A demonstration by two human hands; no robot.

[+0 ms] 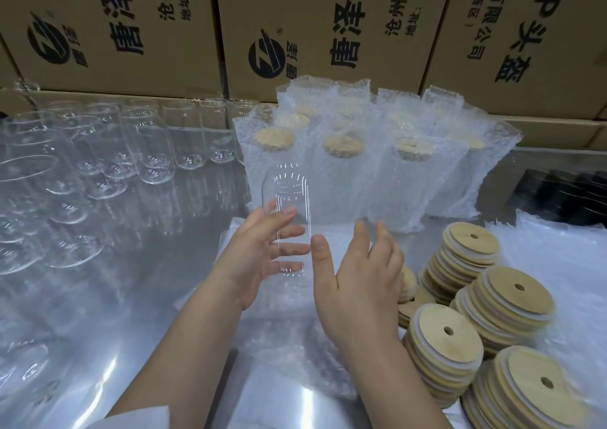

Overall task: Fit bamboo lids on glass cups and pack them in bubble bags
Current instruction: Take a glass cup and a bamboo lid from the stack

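My left hand point(259, 258) grips a clear glass cup point(289, 199) and holds it up above the table with its rounded end upward; my fingers show through the glass. My right hand point(358, 274) hovers just right of the cup with fingers relaxed and holds nothing, its thumb close beside the glass. Stacks of round bamboo lids point(505, 300), each with a small hole, stand at the right. A pile of flat bubble bags point(282, 340) lies under my hands.
Many empty glass cups point(98, 166) crowd the left side of the shiny table. Several lidded cups packed in bubble bags point(354, 166) stand at the back centre. Cardboard boxes point(312, 28) wall the back. More bubble wrap point(565, 258) and a black object point(565, 195) lie at the right.
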